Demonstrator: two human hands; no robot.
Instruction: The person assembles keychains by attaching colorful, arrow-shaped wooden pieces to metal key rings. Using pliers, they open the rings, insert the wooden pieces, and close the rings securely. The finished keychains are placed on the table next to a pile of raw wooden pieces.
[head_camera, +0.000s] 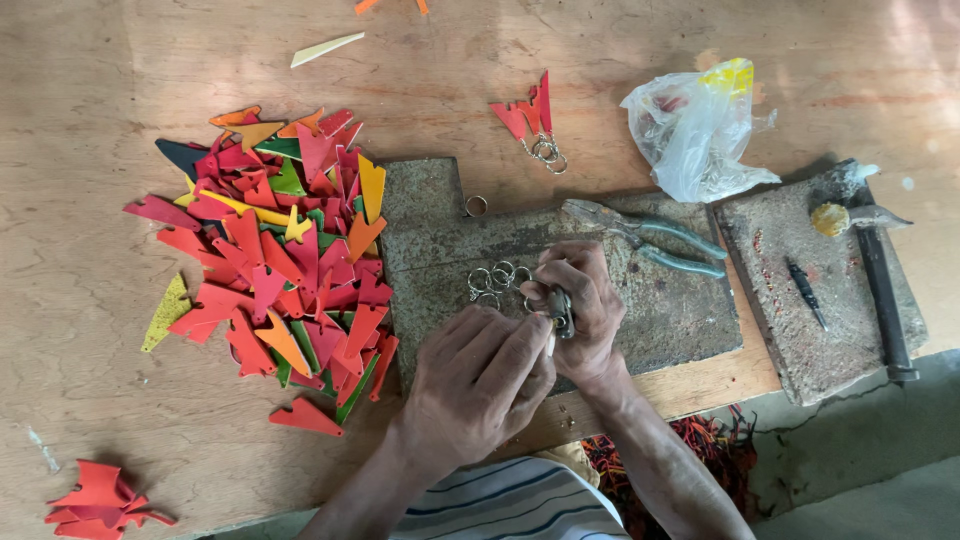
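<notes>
While both hands meet over the grey metal slab (690, 310), the work sits between them, low and close to the body where the head camera looks straight down.

Item 1. Right hand (580, 300): fingers curled and pressed together around a small dark metal tool or clasp (562, 312), held upright at the slab's front edge; its exact kind cannot be told.

Item 2. Left hand (480, 385): fingers bent and bunched, tips touching the right hand's thumb side, apparently steadying the same small piece; what it pinches is hidden under the knuckles.

Item 3. Loose split rings (495, 280): a small cluster on the slab, just beside the right hand's fingertips, within easy reach.

Item 4. Pliers (645, 235) with green handles: lying flat on the slab behind the right hand, untouched.

Item 5. Heap of coloured cut shapes (285, 250), mostly red, with orange, yellow and green: spread on the wooden table (90, 100) left of the slab, touching its edge.

Item 6. Finished red pieces on rings (532, 122): set apart beyond the slab.

Item 7. Clear plastic bag (695, 130): crumpled, near the pliers.

Item 8. Second block (850, 340) at right, carrying a hammer (880, 290) and a dark punch (806, 292).

Obstruction: none between hands and rings; the pliers lie nearest.
</notes>
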